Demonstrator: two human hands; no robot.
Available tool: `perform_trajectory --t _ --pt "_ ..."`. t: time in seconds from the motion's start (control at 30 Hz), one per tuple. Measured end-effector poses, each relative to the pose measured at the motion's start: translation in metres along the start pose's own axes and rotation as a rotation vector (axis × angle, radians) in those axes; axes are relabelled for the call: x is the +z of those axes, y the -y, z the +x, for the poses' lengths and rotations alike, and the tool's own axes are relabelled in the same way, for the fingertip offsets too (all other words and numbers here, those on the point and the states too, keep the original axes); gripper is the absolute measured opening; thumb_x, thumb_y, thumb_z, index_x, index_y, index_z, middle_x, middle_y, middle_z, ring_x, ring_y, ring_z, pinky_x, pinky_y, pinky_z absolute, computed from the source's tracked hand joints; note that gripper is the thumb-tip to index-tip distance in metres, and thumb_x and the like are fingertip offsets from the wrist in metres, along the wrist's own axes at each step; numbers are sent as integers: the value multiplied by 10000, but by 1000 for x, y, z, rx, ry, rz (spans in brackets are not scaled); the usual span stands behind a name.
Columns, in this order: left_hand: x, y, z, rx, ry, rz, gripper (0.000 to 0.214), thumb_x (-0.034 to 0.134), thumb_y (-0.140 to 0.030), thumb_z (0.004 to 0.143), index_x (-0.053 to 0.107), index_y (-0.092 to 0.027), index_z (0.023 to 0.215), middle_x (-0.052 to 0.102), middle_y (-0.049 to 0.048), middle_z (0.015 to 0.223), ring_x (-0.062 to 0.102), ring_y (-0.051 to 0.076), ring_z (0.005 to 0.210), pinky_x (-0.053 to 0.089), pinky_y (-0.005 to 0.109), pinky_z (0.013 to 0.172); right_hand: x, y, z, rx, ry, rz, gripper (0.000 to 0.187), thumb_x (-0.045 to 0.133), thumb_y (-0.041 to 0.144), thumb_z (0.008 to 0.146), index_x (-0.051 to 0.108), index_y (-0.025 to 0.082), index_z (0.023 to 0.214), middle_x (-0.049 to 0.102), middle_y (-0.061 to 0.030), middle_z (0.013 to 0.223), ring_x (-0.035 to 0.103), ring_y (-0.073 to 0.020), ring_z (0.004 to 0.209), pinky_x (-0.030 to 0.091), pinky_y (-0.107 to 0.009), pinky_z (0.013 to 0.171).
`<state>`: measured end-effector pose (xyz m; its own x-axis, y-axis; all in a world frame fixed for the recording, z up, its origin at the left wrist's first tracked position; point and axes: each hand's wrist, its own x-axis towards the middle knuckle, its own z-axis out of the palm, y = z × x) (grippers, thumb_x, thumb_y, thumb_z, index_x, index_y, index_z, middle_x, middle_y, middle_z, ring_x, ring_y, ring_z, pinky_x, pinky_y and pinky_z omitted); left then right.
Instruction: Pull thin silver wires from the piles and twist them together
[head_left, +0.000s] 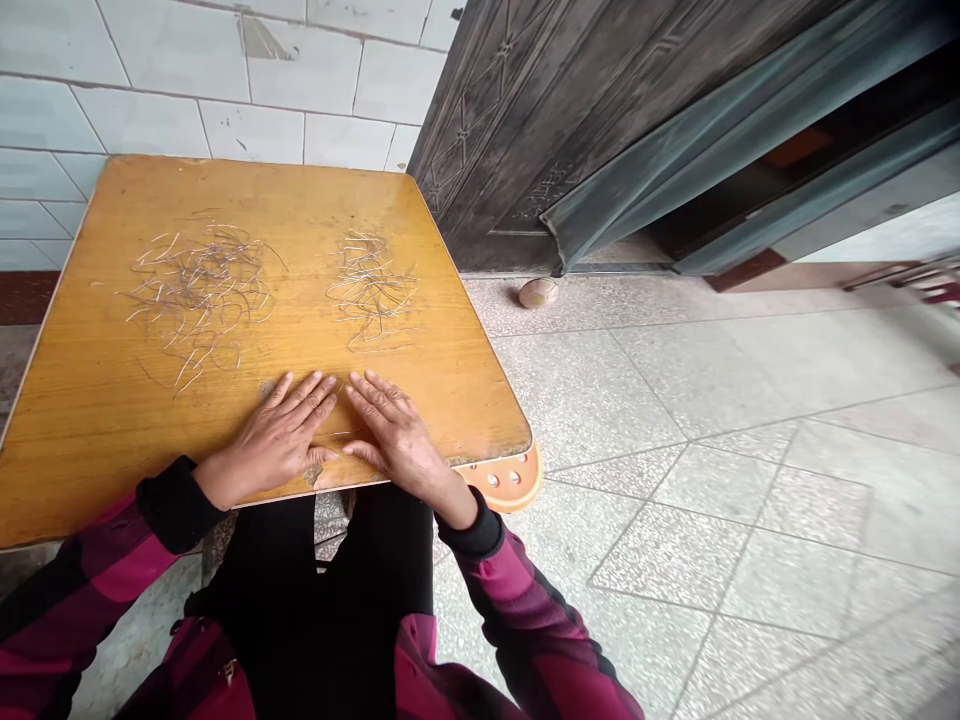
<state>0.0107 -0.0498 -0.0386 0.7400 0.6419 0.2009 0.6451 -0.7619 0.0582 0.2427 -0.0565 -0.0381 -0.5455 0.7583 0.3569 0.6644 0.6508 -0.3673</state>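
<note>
My left hand [281, 440] lies flat on the wooden table [300, 200] near its front edge, fingers stretched out. Beside it my right hand [397, 435] rests the same way, palm down, with the two hands a small gap apart. A thin piece of wire [337, 433] shows in the gap between the thumbs and fingers; its ends are hard to make out. Beyond my left hand spreads a loose pile of thin, bent wires [206, 285]. A smaller pile of similar wires [367, 285] lies beyond my right hand. Neither hand visibly grips anything.
A white tiled wall [262, 90] borders the table's far side. To the right are a dark carved door [510, 130] and a grey-green curtain [637, 180]. A round object [538, 293] sits on the tiled floor [585, 400]. An orange stool [517, 482] pokes out under the table corner.
</note>
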Motion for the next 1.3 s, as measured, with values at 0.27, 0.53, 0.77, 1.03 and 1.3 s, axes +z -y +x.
perform_trajectory --t 0.27,0.53,0.77,1.03,1.3 --pt "2 1 -1 -3 25 -12 710 450 -493 962 306 -55 1502 267 181 1584 181 311 1492 124 533 1216 7 -6 8 24 122 25 781 540 612 878 363 175 1501 390 -176 1532 306 -320 1453 210 -585 1180" --pt "-16 19 -2 -119 -213 -229 636 425 -479 976 297 -140 1499 321 207 1560 282 303 1461 260 538 1178 1 -11 -11 388 -423 473 199 605 350 915 704 247 1053 707 -86 1108 645 -225 1069 505 -417 960" --pt "-37 48 -11 -498 -647 -268 394 538 -377 938 536 -186 1283 584 141 1351 538 262 1277 429 480 1088 6 -19 -12 481 -512 598 89 684 312 833 706 226 839 700 -50 900 645 -199 890 516 -369 846" --pt "-65 70 -75 -676 -618 -230 204 542 -360 905 664 -218 824 703 49 1073 661 225 1020 505 421 960 7 -21 -12 457 -496 614 89 698 318 804 699 229 803 699 -59 900 646 -212 889 524 -389 820" --pt "-75 81 -84 -704 -361 -147 261 493 -409 893 661 -225 818 722 53 912 662 229 900 503 357 822 5 -18 -11 393 -388 553 100 679 324 839 704 228 835 700 -55 882 650 -208 848 519 -369 782"
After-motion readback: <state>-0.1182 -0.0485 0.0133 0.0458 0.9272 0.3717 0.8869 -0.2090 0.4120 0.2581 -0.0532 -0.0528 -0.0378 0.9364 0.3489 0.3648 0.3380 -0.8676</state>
